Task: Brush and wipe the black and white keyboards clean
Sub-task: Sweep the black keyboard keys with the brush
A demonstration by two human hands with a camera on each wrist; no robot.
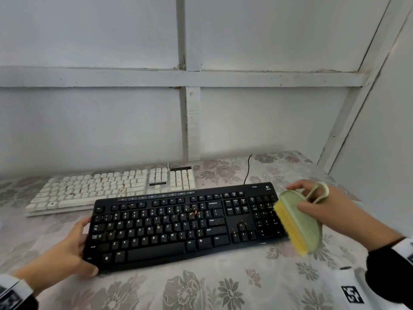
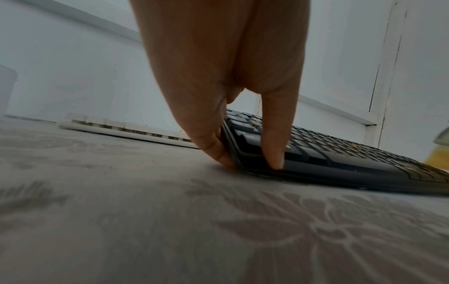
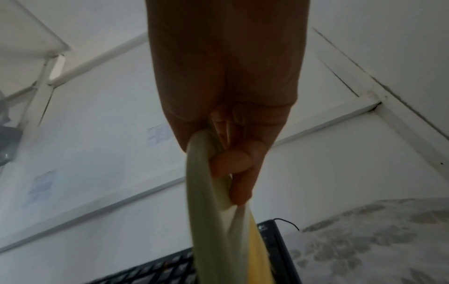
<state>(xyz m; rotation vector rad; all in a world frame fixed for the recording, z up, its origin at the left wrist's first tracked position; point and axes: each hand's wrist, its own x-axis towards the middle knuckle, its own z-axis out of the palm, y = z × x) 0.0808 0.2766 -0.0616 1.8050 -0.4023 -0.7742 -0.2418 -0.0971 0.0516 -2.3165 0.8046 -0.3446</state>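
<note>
Orange crumbs sit between the keys of the black keyboard [image 1: 178, 227], which lies near the front edge of the surface [image 1: 223, 287]; the white keyboard [image 1: 107, 189] is just behind it, toward the back-left. Risk, imo: a hard sweep w/ the brush [image 1: 297, 222] could flick bits onto the white one or shove the board askew. Left hand [image 1: 67, 249] clamps the board's left end, thumb on top. Right hand [image 1: 328, 209] is curled round the brush handle, bristles over the numpad end.
</note>
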